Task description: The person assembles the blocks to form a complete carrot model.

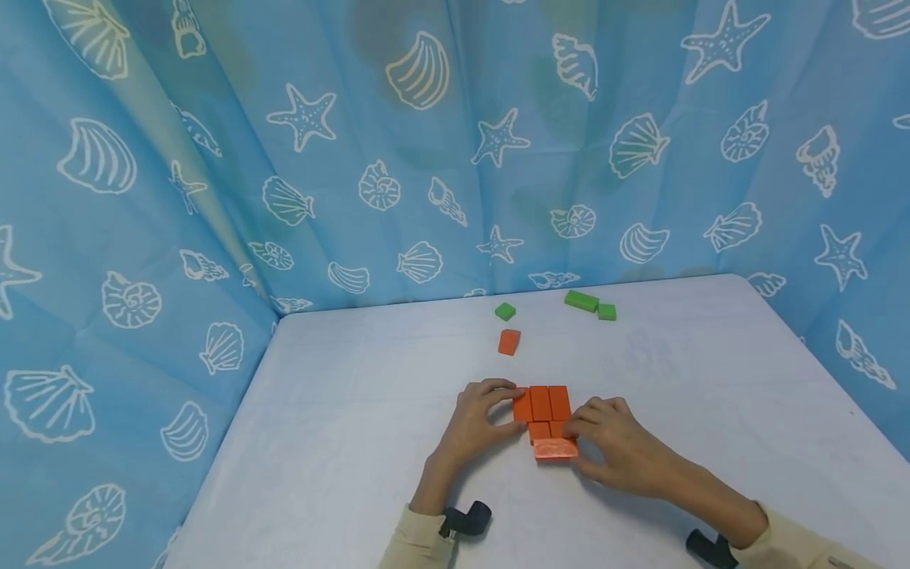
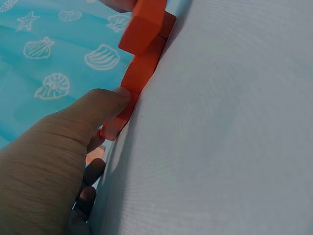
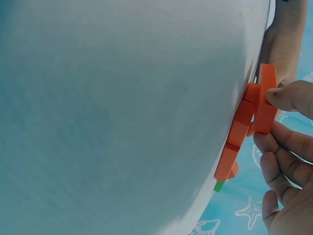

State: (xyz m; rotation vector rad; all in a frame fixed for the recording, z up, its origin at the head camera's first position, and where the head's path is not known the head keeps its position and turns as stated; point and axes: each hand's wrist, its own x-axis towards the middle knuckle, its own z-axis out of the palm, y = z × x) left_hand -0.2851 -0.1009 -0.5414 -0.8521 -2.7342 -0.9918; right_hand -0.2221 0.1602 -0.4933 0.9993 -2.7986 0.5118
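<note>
Several orange blocks point(image 1: 541, 404) lie side by side on the white table, with two rows showing in the head view. At their left end, my left hand point(image 1: 478, 419) pinches the leftmost orange block point(image 1: 522, 405), index finger at its far end and thumb at its near end. From the right, my right hand point(image 1: 622, 450) pinches another orange block point(image 1: 555, 449) between thumb and fingers. In the right wrist view this held block point(image 3: 265, 98) stands raised above the flat blocks point(image 3: 238, 128). Its lower face overlaps the near row in the head view.
A loose orange block point(image 1: 509, 342) lies beyond the group. Farther back are a green block point(image 1: 505, 311), a longer green block point(image 1: 581, 300) and a small green block point(image 1: 607, 312). A blue seashell-patterned curtain point(image 1: 426, 158) hangs behind the white table point(image 1: 341, 411).
</note>
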